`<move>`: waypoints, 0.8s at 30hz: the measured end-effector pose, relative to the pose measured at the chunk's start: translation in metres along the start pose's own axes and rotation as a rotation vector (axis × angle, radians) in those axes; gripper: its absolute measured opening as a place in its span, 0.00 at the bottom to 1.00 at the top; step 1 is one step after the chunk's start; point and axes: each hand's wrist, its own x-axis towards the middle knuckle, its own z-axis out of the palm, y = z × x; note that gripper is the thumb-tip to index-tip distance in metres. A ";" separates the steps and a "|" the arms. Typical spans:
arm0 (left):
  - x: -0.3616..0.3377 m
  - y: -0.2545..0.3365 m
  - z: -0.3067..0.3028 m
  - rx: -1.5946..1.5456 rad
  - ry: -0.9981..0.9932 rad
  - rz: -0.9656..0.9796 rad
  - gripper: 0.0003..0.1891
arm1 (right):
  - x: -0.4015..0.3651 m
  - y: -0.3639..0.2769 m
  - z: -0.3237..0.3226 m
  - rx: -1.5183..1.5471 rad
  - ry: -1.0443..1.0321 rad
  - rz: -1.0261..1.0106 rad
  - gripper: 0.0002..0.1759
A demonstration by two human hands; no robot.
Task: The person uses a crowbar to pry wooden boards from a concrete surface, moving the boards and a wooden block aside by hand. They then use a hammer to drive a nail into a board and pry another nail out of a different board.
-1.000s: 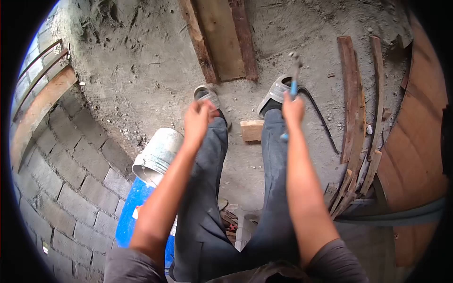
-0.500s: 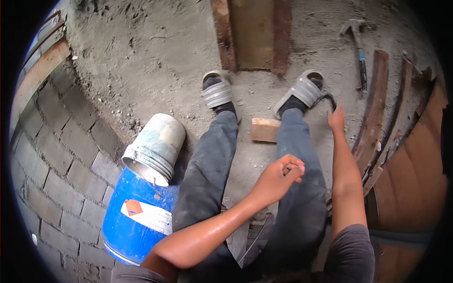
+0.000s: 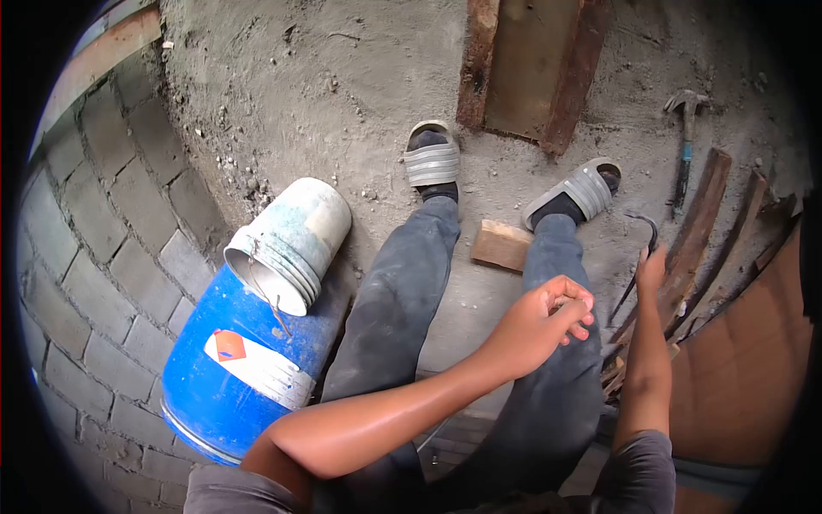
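My right hand point(image 3: 652, 272) is closed around a dark crowbar point(image 3: 628, 295), whose curved hook points up and left toward my sandal. Its thin shaft slants down and left below my fist. Across my thigh, my left hand point(image 3: 556, 315) is curled with its fingers drawn in. Whatever it may hold is hidden. A short wood block point(image 3: 501, 245) lies on the ground between my feet, beside my right shin. Beyond my right hand, a claw hammer point(image 3: 685, 154) with a blue and black handle rests on the ground.
At left, a white bucket point(image 3: 300, 231) lies tipped on a blue drum point(image 3: 223, 343) beside a block wall point(image 3: 111, 223). Ahead is a board form point(image 3: 527, 68) with reddish side boards. Several wood strips point(image 3: 700, 214) and a brown panel point(image 3: 736, 351) are at right.
My right hand has drawn the crowbar back toward me and right, away from the sandal, and more of its shaft shows. My view has turned slightly. The left hand stays curled.
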 end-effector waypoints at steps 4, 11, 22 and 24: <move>0.005 -0.019 0.007 -0.025 -0.043 0.105 0.13 | -0.044 -0.008 -0.078 0.054 0.011 -0.166 0.25; 0.016 -0.045 -0.027 -0.078 0.154 0.195 0.13 | -0.086 -0.120 -0.170 0.088 -0.104 -0.466 0.13; -0.001 -0.030 -0.061 -0.130 0.501 0.526 0.22 | -0.124 -0.364 -0.227 0.065 -0.419 -0.874 0.09; 0.007 -0.033 -0.070 -0.304 0.525 0.546 0.23 | -0.135 -0.388 -0.210 0.179 -0.502 -0.864 0.11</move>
